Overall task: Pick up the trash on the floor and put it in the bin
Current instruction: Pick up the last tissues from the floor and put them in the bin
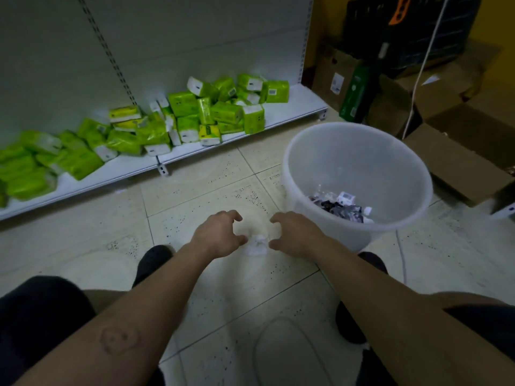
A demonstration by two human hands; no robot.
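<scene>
The floor (211,190) is pale speckled tile with thin grout lines, dimly lit. A small crumpled white piece of trash (257,245) lies on it, well out from the floor's far edge and just beside the bin's foot. The left hand (218,232) and right hand (294,232) flank it, palms facing each other. Their fingers (234,215) are loosely curled and released, grasping nothing. The left thumb tip is right at the trash; whether it touches cannot be told.

The translucent white bin (348,151) stands upright toward the floor's right side, with a heap of wrappers (338,208) at its bottom. Along the far edge runs a low white shelf (117,168) backed by a white slotted panel and carrying jumbled green tissue packs (181,118). At the far right corner, brown cardboard boxes (459,151) crowd against a yellow wall (496,51), and a white cord (423,68) hangs down in front of them. A dark shoe (154,260) shows below the left forearm.
</scene>
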